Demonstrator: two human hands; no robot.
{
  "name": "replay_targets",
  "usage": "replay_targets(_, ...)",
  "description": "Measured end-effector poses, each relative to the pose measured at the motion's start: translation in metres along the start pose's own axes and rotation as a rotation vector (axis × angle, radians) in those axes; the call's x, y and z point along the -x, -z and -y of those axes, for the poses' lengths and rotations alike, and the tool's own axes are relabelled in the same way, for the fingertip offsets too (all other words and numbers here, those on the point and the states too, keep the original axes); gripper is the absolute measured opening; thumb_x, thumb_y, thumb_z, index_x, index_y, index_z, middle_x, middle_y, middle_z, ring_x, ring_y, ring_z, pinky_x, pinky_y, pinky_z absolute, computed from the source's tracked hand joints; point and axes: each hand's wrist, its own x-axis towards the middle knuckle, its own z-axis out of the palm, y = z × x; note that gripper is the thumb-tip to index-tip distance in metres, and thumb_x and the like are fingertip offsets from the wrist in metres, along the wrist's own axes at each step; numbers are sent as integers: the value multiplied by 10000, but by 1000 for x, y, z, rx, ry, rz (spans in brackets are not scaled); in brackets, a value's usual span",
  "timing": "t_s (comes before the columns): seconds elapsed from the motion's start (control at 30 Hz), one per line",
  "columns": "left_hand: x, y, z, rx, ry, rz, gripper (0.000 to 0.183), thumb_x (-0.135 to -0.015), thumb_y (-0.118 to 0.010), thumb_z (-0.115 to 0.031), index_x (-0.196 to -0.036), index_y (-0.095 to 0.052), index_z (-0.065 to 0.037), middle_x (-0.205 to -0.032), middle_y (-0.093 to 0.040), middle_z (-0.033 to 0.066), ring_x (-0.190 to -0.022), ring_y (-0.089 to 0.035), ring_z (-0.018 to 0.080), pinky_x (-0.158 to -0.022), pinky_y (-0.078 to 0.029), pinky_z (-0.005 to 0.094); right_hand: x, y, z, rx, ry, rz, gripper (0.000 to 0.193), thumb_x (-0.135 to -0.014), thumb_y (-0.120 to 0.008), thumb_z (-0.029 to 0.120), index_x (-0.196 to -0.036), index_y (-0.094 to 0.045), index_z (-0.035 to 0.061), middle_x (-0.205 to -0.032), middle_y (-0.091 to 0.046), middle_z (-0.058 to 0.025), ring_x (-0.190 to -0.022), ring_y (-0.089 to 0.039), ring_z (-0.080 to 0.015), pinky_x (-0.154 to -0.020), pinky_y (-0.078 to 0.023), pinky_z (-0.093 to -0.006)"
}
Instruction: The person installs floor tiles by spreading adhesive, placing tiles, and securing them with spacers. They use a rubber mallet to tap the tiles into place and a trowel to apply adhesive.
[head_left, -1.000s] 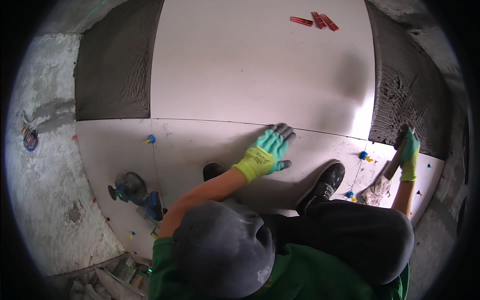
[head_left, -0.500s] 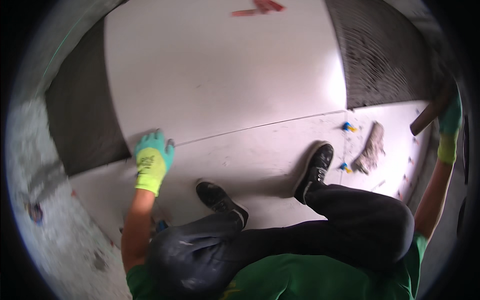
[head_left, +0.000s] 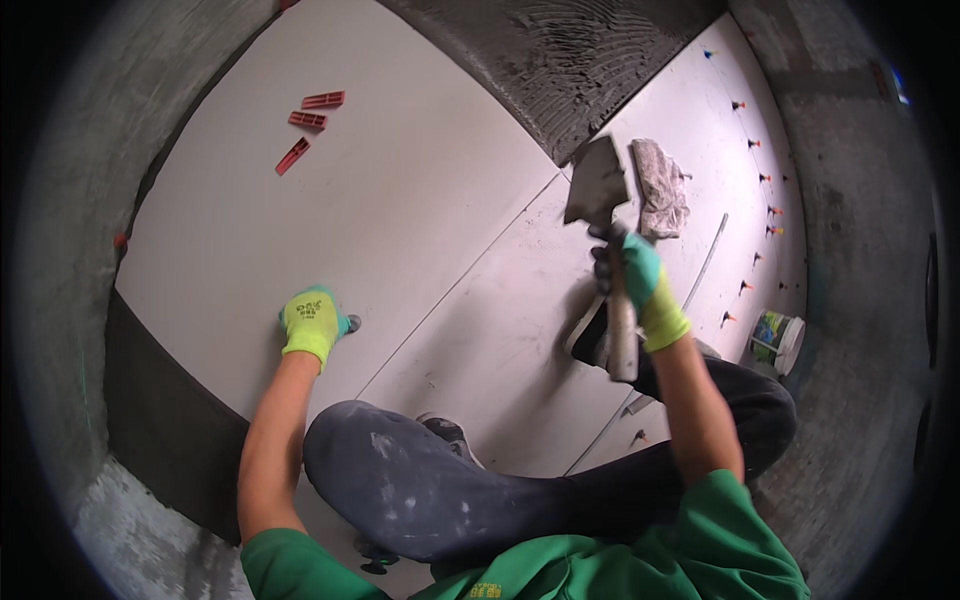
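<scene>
My right hand (head_left: 640,275), in a teal and yellow glove, is closed round a trowel (head_left: 598,182) near where the blade meets the handle. The grey blade points away from me and the thick handle sticks back toward my knee. On a large whitish tile (head_left: 400,170) rests my left hand (head_left: 315,322), gloved alike, holding nothing that I can see. Its thumb stands out to the right; the other fingers are mostly hidden. Three red plastic wedges (head_left: 307,120) lie on the same tile, farther off. Just beyond my right hand is a crumpled, dirty rag (head_left: 660,188).
Ridged grey mortar (head_left: 590,60) spreads beyond the tile, with a dark mortar strip (head_left: 170,420) at left. Several small orange-and-black clips (head_left: 745,287) line the right side. A small tub (head_left: 778,342) stands by the concrete wall (head_left: 870,300). A thin metal strip (head_left: 707,262) lies near my foot.
The view has swung right. My right hand has brought the trowel from the far right edge in over the tiles. My left hand still rests on the tile, its fingers less visible.
</scene>
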Motion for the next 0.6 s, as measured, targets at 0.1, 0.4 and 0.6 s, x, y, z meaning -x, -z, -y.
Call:
replay_targets(0.1,-3,0,-4,-89,24,11,539,-705,-822,-557,-927,-764,-70,-925,-749,169,-858,-714,375,-767,-574,454,-1,-7,-39,-180,-61,-39,475,-1051,-497,445,-1245,-556,15,-889,-542,-42,-675,-519,-131,-555,-472,-294)
replay_targets(0.4,-1,16,-16,-157,54,124,556,-706,-820,-583,-941,-778,-80,-955,-755,149,-880,-717,345,-770,-564,435,-6,-19,-57,-299,-94,59,418,-1036,-532,386,-1190,-572,0,-846,-552,-40,-664,-535,-133,-549,-481,-287)
replay_targets(0.6,-5,10,-13,-172,64,127,542,-696,-819,-619,-959,-787,-145,-929,-766,86,-864,-724,299,-736,-555,422,0,-18,-50,-268,-97,-2,380,-1019,-551,364,-1191,-583,26,-851,-578,-45,-658,-560,-149,-539,-490,-307)
